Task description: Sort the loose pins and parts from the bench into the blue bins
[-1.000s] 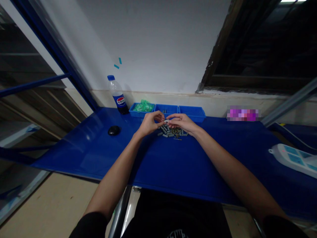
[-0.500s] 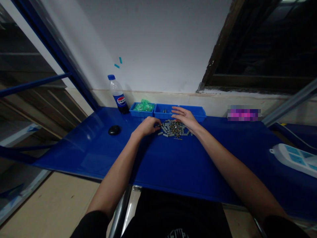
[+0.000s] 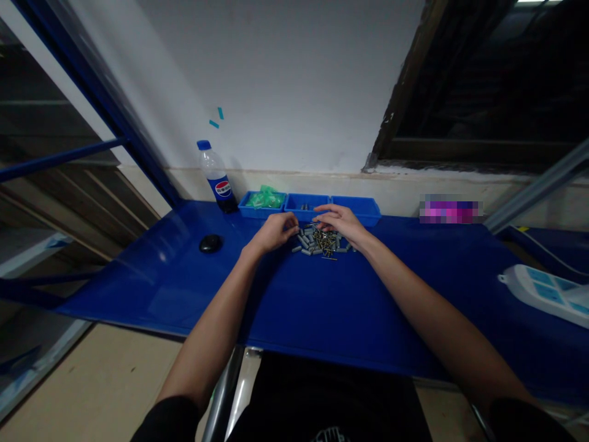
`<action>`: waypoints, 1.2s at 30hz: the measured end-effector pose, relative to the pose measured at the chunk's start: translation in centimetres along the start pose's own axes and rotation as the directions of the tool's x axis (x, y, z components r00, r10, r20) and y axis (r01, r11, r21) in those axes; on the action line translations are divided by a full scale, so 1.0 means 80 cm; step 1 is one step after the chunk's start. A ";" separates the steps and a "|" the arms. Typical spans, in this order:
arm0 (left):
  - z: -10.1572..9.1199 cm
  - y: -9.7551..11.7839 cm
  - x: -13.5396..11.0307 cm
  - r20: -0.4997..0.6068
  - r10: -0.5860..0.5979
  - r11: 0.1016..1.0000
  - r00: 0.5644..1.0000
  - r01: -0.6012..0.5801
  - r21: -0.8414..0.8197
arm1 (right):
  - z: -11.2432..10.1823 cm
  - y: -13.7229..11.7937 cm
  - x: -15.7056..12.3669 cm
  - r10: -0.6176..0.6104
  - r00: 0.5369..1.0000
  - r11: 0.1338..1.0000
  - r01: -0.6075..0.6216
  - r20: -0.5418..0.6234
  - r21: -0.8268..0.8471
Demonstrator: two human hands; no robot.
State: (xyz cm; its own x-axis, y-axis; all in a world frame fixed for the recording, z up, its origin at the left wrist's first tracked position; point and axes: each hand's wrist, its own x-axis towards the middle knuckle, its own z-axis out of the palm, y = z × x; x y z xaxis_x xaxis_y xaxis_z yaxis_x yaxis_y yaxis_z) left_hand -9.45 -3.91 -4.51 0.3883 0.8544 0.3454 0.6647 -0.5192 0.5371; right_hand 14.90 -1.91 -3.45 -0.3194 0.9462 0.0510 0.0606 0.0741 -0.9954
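Observation:
On the blue table lies a mixed pile of short grey cylindrical pieces (image 3: 305,244) and thin brass-coloured screws or pins (image 3: 327,241). At the pile's left edge is my left hand (image 3: 278,231), thumb and fingers curled together in a pinch; whatever is between the fingertips is too small to make out. My right hand (image 3: 343,222) hovers over the pile's right back side, fingers stretched forward and slightly apart, with no held piece visible. Just behind both hands stands a blue middle bin (image 3: 294,215) with a few small grey pieces inside.
A left bin (image 3: 257,213) holds a green plastic bag (image 3: 265,197); a right bin (image 3: 368,212) adjoins the middle one. A cola bottle (image 3: 221,187) and a black mouse-like object (image 3: 210,243) are at left. At right lies a white power strip-like case (image 3: 543,291).
My right hand has lowered a little toward the pile, its fingers drawing closer together. My left hand stays pinched at the pile's left edge. The view has shifted slightly.

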 end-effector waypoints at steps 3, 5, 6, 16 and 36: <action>0.002 0.011 0.001 -0.077 -0.025 0.981 0.997 0.009 -0.194 | 0.003 0.003 0.000 0.025 0.999 0.999 -0.024 0.048 -0.034; 0.005 0.015 0.002 -0.117 -0.032 0.958 0.993 -0.003 -0.288 | 0.006 0.006 -0.001 0.032 0.995 0.998 -0.027 0.099 -0.053; 0.007 0.016 0.002 -0.131 -0.032 0.946 0.991 -0.012 -0.323 | 0.007 0.007 -0.001 0.030 0.992 0.998 -0.023 0.126 -0.058; 0.014 0.015 0.001 -0.064 -0.022 0.881 0.998 -0.011 -0.473 | 0.007 0.012 0.000 0.001 0.993 0.996 0.009 0.117 -0.090; 0.019 -0.002 -0.001 0.013 -0.032 0.995 0.999 0.031 0.094 | 0.008 0.000 -0.001 -0.012 0.998 1.000 0.012 -0.056 -0.007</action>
State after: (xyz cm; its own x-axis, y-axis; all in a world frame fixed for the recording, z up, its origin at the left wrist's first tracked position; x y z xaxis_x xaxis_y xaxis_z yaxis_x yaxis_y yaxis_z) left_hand -8.64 -3.83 -5.78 0.3747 0.8709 0.3181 0.7336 -0.4883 0.4726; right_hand 14.30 -2.17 -3.52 -0.2663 0.9615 0.0677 0.0635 0.0875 -0.9941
